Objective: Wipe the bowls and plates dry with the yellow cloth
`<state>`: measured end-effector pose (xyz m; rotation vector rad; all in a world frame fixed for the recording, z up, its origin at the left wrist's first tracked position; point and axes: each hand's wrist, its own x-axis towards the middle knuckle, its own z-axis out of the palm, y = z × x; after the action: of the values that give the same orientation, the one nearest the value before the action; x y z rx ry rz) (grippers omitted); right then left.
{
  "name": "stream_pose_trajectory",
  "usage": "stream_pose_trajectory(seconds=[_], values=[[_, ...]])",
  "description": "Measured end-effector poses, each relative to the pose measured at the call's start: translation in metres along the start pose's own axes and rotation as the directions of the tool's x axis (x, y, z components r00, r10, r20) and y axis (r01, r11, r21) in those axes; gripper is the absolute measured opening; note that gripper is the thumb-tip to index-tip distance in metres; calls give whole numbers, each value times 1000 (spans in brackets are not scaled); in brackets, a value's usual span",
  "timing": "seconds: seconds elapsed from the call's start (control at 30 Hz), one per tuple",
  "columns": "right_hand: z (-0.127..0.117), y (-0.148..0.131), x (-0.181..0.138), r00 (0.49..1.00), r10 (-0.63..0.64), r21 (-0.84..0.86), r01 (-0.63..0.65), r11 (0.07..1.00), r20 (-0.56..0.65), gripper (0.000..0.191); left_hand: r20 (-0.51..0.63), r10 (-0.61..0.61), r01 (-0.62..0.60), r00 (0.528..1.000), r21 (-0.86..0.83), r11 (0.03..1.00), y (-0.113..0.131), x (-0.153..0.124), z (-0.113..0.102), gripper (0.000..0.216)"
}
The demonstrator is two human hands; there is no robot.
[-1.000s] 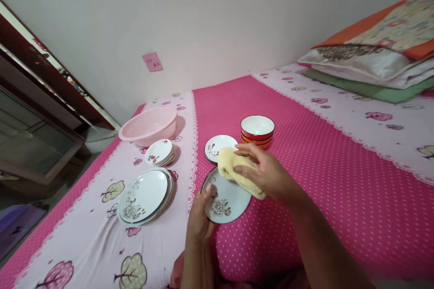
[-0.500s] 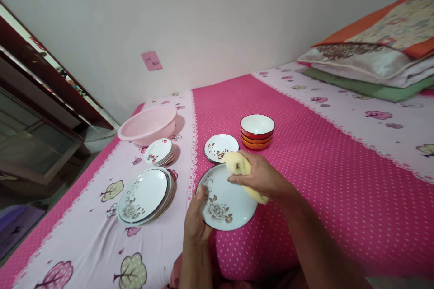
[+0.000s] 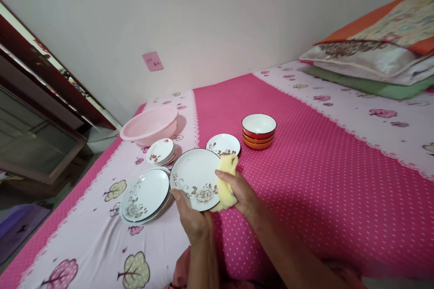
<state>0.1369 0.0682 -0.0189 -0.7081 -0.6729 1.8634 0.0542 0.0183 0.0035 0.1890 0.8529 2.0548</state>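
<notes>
A white plate with a dark rim and brown flowers is held up, tilted, in front of me. My left hand grips its lower left edge, thumb on the face and fingers hidden beneath. At the plate's right edge, my right hand closes on a yellow cloth, which wraps over the rim. Just behind lies a smaller flowered plate. To the left is a stack of large plates, its right side near the held plate. A stack of small dishes sits behind that.
Several nested orange and red bowls stand at right of the small plate. A pink basin rests at the back left near the wall. Folded bedding and pillows are piled at the far right of the pink bedspread.
The held plate has moved left and up, toward the large stack, and has turned. My right hand's cloth has shifted from the upper right part of the plate to wrapping its right edge.
</notes>
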Motion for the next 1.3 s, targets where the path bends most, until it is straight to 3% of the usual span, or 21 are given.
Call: stream_pose_trajectory(seconds=[0.13, 0.33, 0.57, 0.7, 0.83, 0.93, 1.03, 1.13, 1.23, 1.3], values=[[-7, -2, 2, 999, -44, -88, 43, 995, -18, 58, 21, -56, 55, 998, 67, 996, 2, 2, -2, 40], [-32, -39, -2, 997, -83, -278, 78, 957, -4, 44, 109, -101, 76, 989, 209, 975, 20, 18, -17, 39], [-29, -49, -13, 986, -66, -497, 133, 857, 150, 38, 95, -93, 34, 991, 497, 867, 45, 31, -28, 53], [-23, -46, -12, 986, -45, -398, 105, 911, 159, 42, 86, -6, -33, 996, 439, 898, 39, 28, -26, 40], [-15, -37, -8, 992, -47, -186, 68, 980, 116, 54, -39, 102, -86, 994, 301, 950, 23, 20, -17, 37], [-4, -17, -5, 997, -76, -69, 76, 995, -7, 59, -162, 182, -140, 970, 239, 961, 13, 16, -13, 45], [10, 11, -4, 978, -84, 8, 87, 996, -188, 59, -212, 226, -188, 951, 187, 964, 6, 17, -17, 56], [17, 29, -4, 969, -55, 46, 68, 997, -242, 56, -251, 263, -197, 931, 260, 945, 3, 19, -23, 57], [11, 23, -2, 977, -40, -6, 40, 999, -207, 54, -211, 243, -183, 947, 268, 946, 5, 20, -22, 50], [-1, 5, -1, 983, -42, -49, 34, 998, -180, 52, -112, 184, -149, 977, 261, 954, 10, 22, -19, 43]])
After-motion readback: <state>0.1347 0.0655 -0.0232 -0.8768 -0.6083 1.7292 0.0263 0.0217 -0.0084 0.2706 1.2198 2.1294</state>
